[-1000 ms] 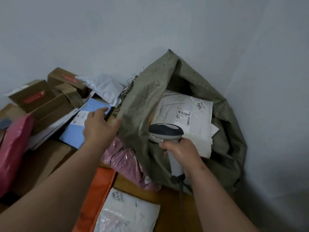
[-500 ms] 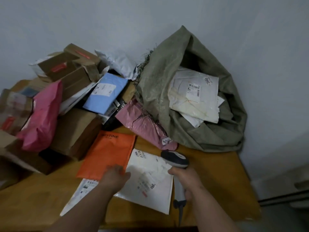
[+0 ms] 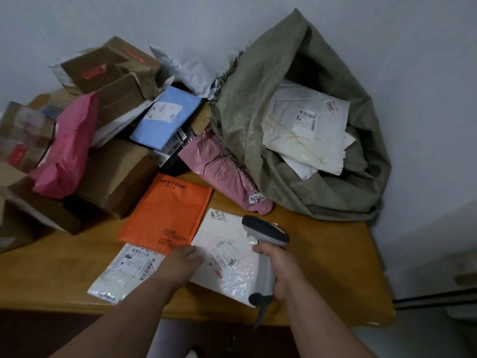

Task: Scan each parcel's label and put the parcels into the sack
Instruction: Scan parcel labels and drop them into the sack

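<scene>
white bubble mailer [image 3: 227,257] looks mid-scan: the left hand [image 3: 180,264] presses its edge flat while the right hand [image 3: 281,270] grips the scanner [image 3: 265,233] over its label [image 3: 223,255]; lifting it to the sack [image 3: 322,187] likely follows.

Single head view, looking forward and down over the table [image 3: 322,254]; hands and near edge sitting close below, sack [image 3: 258,112] and wall lying farther back.

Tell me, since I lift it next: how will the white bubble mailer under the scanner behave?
The white bubble mailer looks thin and padded, so probably light and floppy, sagging if lifted by one edge. Its glossy film may be slippery. The left hand resting on its edge could pinch there.
</scene>
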